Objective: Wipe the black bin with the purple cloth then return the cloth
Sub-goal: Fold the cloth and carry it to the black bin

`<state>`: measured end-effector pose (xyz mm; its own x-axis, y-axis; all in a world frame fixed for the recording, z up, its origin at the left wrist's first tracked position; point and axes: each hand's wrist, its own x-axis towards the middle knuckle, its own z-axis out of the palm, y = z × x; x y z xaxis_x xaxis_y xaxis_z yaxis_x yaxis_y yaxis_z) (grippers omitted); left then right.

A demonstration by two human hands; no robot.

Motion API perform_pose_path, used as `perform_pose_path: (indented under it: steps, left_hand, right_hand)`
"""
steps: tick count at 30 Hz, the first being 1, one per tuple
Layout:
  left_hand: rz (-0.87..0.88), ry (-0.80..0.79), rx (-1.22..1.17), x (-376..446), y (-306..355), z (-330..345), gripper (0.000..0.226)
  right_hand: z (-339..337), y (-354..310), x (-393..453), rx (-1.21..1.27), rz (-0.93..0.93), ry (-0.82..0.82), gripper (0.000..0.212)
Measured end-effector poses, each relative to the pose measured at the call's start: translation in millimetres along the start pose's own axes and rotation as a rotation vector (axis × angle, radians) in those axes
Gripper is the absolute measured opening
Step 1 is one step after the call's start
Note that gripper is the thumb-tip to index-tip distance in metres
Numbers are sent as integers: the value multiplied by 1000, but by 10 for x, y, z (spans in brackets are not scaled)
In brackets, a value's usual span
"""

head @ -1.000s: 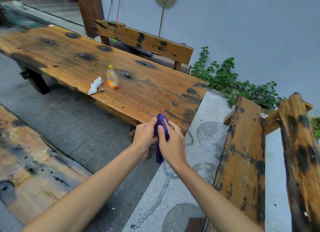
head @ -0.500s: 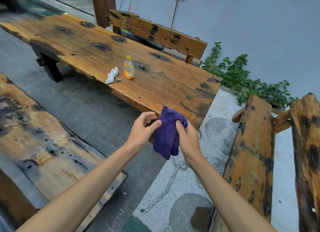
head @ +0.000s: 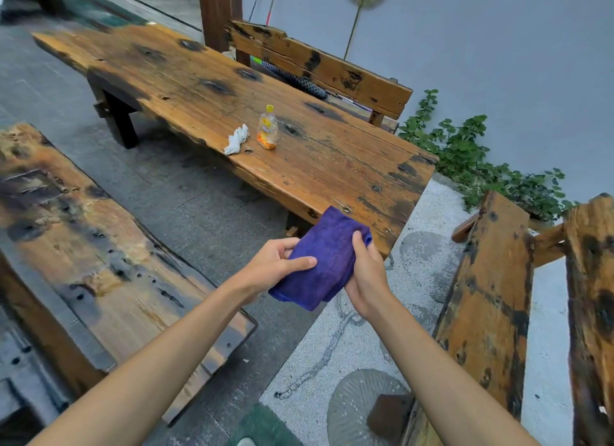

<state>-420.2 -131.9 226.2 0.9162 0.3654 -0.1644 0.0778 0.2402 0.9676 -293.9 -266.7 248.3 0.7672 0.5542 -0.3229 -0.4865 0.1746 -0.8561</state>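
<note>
My left hand [head: 275, 262] grips one side of the purple cloth [head: 324, 257], thumb laid flat across its face, fingers curled beneath. My right hand [head: 365, 276] grips the opposite side, thumb pressed over the upper edge, palm against the fabric. The cloth is held in the air between both hands, in front of the near end of the wooden table [head: 332, 169] and above the floor. It is deep purple, folded into a thick soft pad, with a fine plush nap and rounded, slightly drooping lower corners. The table is a heavy rough-edged slab, orange-brown and glossy, with dark knots and black scorch-like patches. Standing on it are a small clear plastic bottle [head: 267, 128] with a yellow cap and orange contents, and just beside it a crumpled white tissue [head: 236, 140]. A similar weathered bench [head: 485, 296] stands to my right. Below the cloth lies speckled pale gravel paving [head: 332, 362]; grey stone slabs [head: 186, 193] lie to the left.
</note>
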Motion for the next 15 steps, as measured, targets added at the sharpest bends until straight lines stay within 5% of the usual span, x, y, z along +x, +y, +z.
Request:
perform_pose_path:
  steps: [8, 15]
  left_hand:
    - [70, 123, -189, -453, 21, 180, 38]
    - [11, 333, -275, -988, -418, 594, 19]
  right_hand:
    - [-46, 6, -397, 138, 146, -470, 44]
    - [-272, 406, -978, -553, -201, -525, 28]
